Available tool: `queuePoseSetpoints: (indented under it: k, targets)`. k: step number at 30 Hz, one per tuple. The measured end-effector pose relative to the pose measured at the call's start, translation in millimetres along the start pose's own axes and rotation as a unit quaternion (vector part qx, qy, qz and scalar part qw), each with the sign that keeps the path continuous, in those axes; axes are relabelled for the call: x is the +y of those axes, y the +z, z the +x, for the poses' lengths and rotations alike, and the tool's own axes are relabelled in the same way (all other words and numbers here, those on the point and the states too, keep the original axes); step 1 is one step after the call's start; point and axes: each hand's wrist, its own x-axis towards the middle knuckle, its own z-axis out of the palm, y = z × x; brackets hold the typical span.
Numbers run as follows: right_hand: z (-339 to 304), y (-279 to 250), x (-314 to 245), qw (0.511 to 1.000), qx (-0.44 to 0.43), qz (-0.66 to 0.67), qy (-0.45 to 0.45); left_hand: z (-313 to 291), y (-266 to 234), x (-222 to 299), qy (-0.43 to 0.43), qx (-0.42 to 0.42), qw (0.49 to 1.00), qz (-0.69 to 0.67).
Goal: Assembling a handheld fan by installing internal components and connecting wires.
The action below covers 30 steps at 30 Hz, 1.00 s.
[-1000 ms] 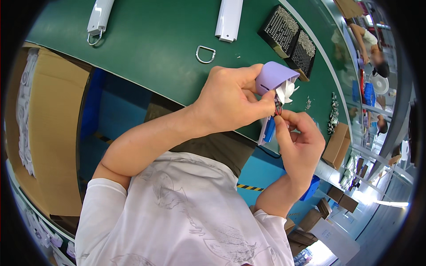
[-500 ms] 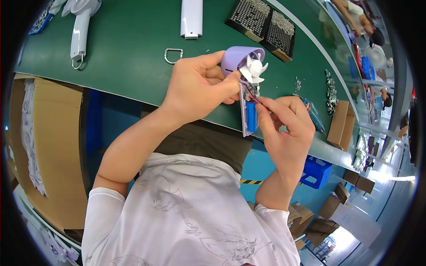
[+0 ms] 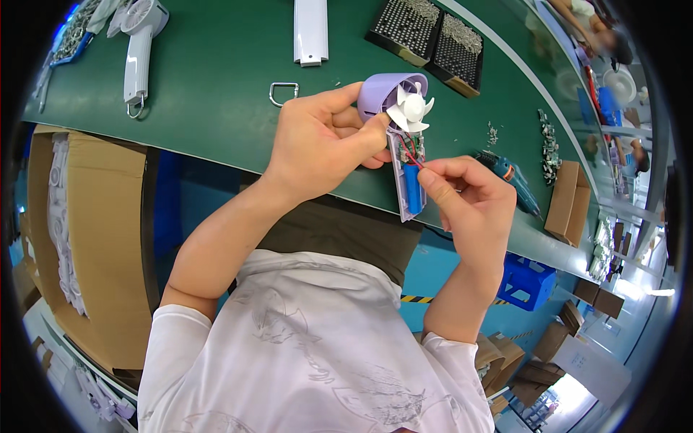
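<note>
My left hand (image 3: pixel 325 133) grips an opened handheld fan (image 3: pixel 374 94) by its round lilac head, fingers behind and thumb in front. White fan blades (image 3: pixel 411 107) show in the head. Below hangs the open handle half with a small green circuit board and a blue cylindrical battery (image 3: pixel 412 189). Thin red and dark wires (image 3: pixel 410 155) run over the board. My right hand (image 3: pixel 469 195) pinches the wires between thumb and forefinger beside the battery. A white handle cover (image 3: pixel 311 32) and a metal D-shaped ring (image 3: pixel 284 94) lie on the green table beyond my left hand.
Two black trays of screws (image 3: pixel 429 43) sit at the back. At right are a teal electric screwdriver (image 3: pixel 516 184), a pile of circuit boards (image 3: pixel 548 148) and a small cardboard box (image 3: pixel 569 204). A finished white fan (image 3: pixel 138 58) lies at left, above a large carton (image 3: pixel 108 252).
My right hand has shifted slightly right and away from the battery, still pinching the wires. The fan stays in my left hand, and the whole view has turned a little.
</note>
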Motion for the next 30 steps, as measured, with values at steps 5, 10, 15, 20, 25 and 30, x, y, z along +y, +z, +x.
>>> queuePoseSetpoints:
  k: [5,10,15,20,25,30]
  targets:
    - [5,3,-7,0.992,-0.01,0.073,0.098,0,-2,1,-0.002,-0.005,1.0,-0.008]
    - [8,3,-5,0.991,0.009,0.072,0.115,1,-1,0,0.001,-0.01,1.0,0.0]
    - [0,10,-4,0.994,0.016,0.052,0.094,0,-2,-1,0.002,-0.005,1.0,0.026]
    - [-7,23,-4,0.996,0.04,0.071,0.046,0,-2,0,0.01,-0.013,1.0,-0.011]
    - [-12,35,2,0.994,0.109,0.013,-0.002,0,-2,1,0.015,-0.015,1.0,-0.015]
    - [-4,40,27,0.979,0.14,-0.042,-0.141,0,-2,0,0.012,-0.007,1.0,-0.014]
